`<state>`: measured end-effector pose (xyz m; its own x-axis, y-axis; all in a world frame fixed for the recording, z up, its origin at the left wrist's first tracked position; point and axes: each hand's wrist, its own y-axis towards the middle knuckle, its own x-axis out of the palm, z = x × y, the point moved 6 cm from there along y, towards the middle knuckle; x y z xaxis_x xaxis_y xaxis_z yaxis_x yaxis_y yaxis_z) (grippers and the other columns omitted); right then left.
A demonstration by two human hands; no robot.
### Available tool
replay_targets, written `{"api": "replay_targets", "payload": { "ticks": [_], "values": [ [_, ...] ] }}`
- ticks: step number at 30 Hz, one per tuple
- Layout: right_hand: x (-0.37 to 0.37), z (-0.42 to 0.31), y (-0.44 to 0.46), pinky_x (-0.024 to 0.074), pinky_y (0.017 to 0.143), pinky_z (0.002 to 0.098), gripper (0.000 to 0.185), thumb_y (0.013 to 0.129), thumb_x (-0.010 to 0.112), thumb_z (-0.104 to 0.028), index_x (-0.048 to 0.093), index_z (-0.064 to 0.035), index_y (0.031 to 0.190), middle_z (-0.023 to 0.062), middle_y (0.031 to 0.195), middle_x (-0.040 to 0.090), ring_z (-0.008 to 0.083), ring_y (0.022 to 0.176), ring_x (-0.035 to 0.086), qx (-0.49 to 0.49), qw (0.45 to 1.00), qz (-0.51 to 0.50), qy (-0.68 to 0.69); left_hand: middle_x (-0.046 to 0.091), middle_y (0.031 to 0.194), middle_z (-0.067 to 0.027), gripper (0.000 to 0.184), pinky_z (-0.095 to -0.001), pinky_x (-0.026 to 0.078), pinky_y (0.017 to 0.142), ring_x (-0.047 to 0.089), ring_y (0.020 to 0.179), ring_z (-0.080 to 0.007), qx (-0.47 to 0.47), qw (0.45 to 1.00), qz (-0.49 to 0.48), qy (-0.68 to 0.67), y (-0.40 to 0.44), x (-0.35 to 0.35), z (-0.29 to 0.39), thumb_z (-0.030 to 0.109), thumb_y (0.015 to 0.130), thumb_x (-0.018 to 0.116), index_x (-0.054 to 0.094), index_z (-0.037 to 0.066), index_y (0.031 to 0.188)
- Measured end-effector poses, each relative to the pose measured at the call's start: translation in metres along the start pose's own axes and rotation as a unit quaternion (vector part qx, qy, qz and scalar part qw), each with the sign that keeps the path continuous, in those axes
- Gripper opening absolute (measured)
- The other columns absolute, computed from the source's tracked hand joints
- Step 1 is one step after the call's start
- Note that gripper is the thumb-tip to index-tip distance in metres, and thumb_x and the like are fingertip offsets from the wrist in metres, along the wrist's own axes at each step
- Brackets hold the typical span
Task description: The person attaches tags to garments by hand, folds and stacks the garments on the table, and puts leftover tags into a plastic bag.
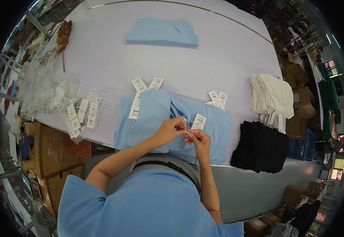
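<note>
My left hand (171, 131) and my right hand (198, 143) meet over a pile of light blue garments (150, 114) at the table's near edge. Thumb and fingertips of both hands are pinched together, almost touching. Whatever sits between them is too small to name. Just above my right hand, a white printed hang tag (198, 121) lies on the blue fabric. More paper tags (139, 84) stick out at the pile's upper left, and others (218, 98) at its upper right.
A folded blue garment (162, 32) lies at the far side. Plastic-wrapped bundles of tags (83, 110) are on the left, near a brown feathery duster (64, 36). White garments (272, 94) and black ones (260, 147) are stacked right. Cardboard boxes (303, 100) stand beyond.
</note>
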<state>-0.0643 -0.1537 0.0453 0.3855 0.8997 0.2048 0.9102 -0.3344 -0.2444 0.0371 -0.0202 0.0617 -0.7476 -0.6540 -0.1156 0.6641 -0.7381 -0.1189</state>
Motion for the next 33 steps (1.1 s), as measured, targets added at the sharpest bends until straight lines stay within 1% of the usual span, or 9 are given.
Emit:
{"api": "replay_targets", "payload": {
  "ticks": [5,7,9,15,19,21,24,29,33],
  "values": [
    [0.002,0.015,0.001,0.0556,0.068,0.0254,0.013,0.096,0.063,0.001,0.071,0.0023,0.105,0.0120,0.086,0.073,0.0183,0.073,0.068,0.045,0.993,-0.077,0.076,0.063,0.088,-0.0025,0.026,-0.0254,0.047,0.080,0.059,0.078,-0.0143,-0.054,0.961,-0.064,-0.262,0.004,0.007,-0.031,0.001,0.082,0.074,0.059,0.005,0.104],
    [0.003,0.017,0.000,0.0552,0.073,0.0275,0.015,0.094,0.063,0.003,0.071,0.0010,0.106,0.0109,0.088,0.073,0.0196,0.076,0.068,-0.002,0.992,-0.062,-0.110,0.063,0.094,-0.0036,0.032,-0.0283,0.048,0.083,0.060,0.084,-0.0177,0.085,0.996,0.037,-0.013,0.007,-0.011,-0.021,0.002,0.082,0.075,0.057,0.005,0.109],
    [0.004,0.017,0.000,0.0548,0.077,0.0296,0.018,0.092,0.063,0.004,0.071,-0.0003,0.107,0.0097,0.089,0.074,0.0208,0.079,0.068,-0.050,0.953,-0.044,-0.295,0.063,0.100,-0.0047,0.037,-0.0313,0.048,0.087,0.062,0.090,-0.0212,0.223,0.937,0.130,0.236,0.009,-0.019,-0.006,0.004,0.082,0.076,0.055,0.006,0.113],
    [0.005,-0.034,0.027,0.0502,0.089,0.0333,0.022,0.088,0.064,0.005,0.072,-0.0035,0.107,0.0070,0.095,0.072,0.0237,0.095,0.068,-0.258,0.839,0.013,-0.479,0.063,0.106,-0.0059,0.038,-0.0376,0.049,0.090,0.062,0.099,-0.0286,0.224,0.847,0.033,0.482,0.047,-0.020,-0.026,0.008,0.082,0.078,0.056,0.007,0.113],
    [-0.020,-0.075,0.029,0.0449,0.089,0.0354,0.023,0.085,0.069,0.001,0.071,-0.0047,0.107,0.0067,0.102,0.070,0.0226,0.098,0.063,-0.363,0.826,0.236,-0.362,0.063,0.116,-0.0049,0.046,-0.0372,0.046,0.096,0.057,0.110,-0.0247,-0.127,0.970,-0.103,0.180,0.088,-0.034,-0.018,0.009,0.083,0.078,0.058,0.008,0.125],
    [-0.036,-0.030,0.021,0.0431,0.084,0.0328,0.026,0.085,0.071,-0.003,0.070,-0.0045,0.110,0.0074,0.110,0.065,0.0221,0.095,0.060,-0.211,0.881,0.176,-0.386,0.062,0.126,-0.0091,0.058,-0.0351,0.046,0.098,0.057,0.112,-0.0256,-0.093,0.993,-0.070,-0.001,0.109,-0.042,-0.011,0.007,0.083,0.076,0.055,0.011,0.137],
    [-0.071,0.035,-0.006,0.0413,0.083,0.0311,0.019,0.085,0.071,-0.006,0.067,-0.0043,0.104,0.0090,0.110,0.062,0.0217,0.089,0.056,-0.144,0.839,0.114,-0.513,0.059,0.138,-0.0096,0.059,-0.0347,0.044,0.104,0.057,0.118,-0.0268,-0.102,0.979,-0.030,-0.174,0.140,-0.053,-0.006,0.004,0.085,0.072,0.056,0.014,0.141],
    [-0.120,0.044,-0.050,0.0412,0.080,0.0286,0.018,0.093,0.067,-0.009,0.051,-0.0061,0.085,0.0006,0.086,0.055,0.0153,0.082,0.050,-0.046,0.916,0.264,-0.298,0.058,0.139,-0.0053,0.052,-0.0338,0.042,0.105,0.056,0.121,-0.0257,0.114,0.951,0.021,0.287,0.136,-0.035,-0.034,0.000,0.086,0.067,0.061,0.014,0.136],
    [-0.101,0.048,-0.039,0.0407,0.078,0.0254,0.020,0.096,0.065,-0.010,0.050,-0.0063,0.084,-0.0004,0.088,0.054,0.0123,0.080,0.048,-0.015,0.973,0.220,0.062,0.061,0.136,-0.0018,0.045,-0.0347,0.043,0.103,0.057,0.120,-0.0222,0.092,0.960,0.209,0.161,0.028,-0.093,0.000,-0.001,0.087,0.064,0.064,0.012,0.130]
  ]
}}
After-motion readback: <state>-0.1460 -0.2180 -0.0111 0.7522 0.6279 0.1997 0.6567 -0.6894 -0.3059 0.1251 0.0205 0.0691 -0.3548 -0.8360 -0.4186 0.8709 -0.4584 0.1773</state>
